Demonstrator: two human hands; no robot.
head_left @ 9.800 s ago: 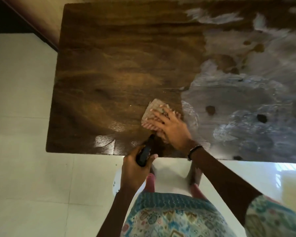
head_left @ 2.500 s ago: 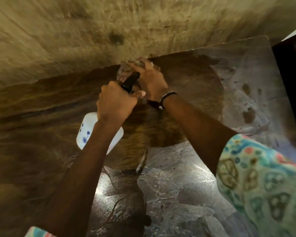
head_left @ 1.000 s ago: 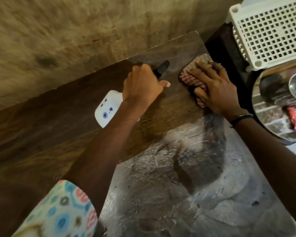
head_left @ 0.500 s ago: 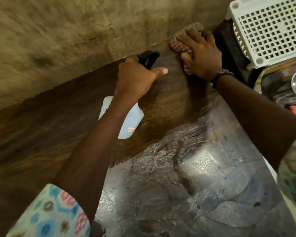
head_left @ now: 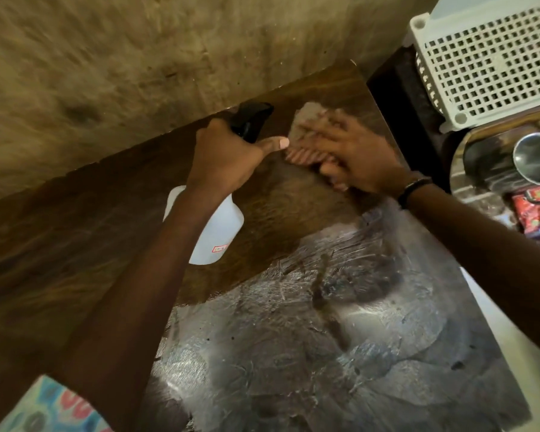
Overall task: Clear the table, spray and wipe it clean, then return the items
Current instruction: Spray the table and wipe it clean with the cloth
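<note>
The dark wooden table [head_left: 60, 251] fills the view, wet and shiny on its near right part. My left hand [head_left: 228, 157] grips a white spray bottle [head_left: 215, 232] by its black trigger head, held above the table near the wall. My right hand [head_left: 353, 154] presses flat on a striped cloth [head_left: 309, 126] at the table's far right corner. The hand is blurred and covers much of the cloth.
A stained wall [head_left: 138, 57] runs along the table's far edge. Right of the table stand a white perforated plastic basket [head_left: 487, 60], a steel tray [head_left: 480, 182] with a metal cup [head_left: 536, 157] and a red packet [head_left: 536, 213].
My right hand has slid the cloth from the far corner by the wall back toward me and to the left. The spray bottle has stayed in my left hand at about the same place.
</note>
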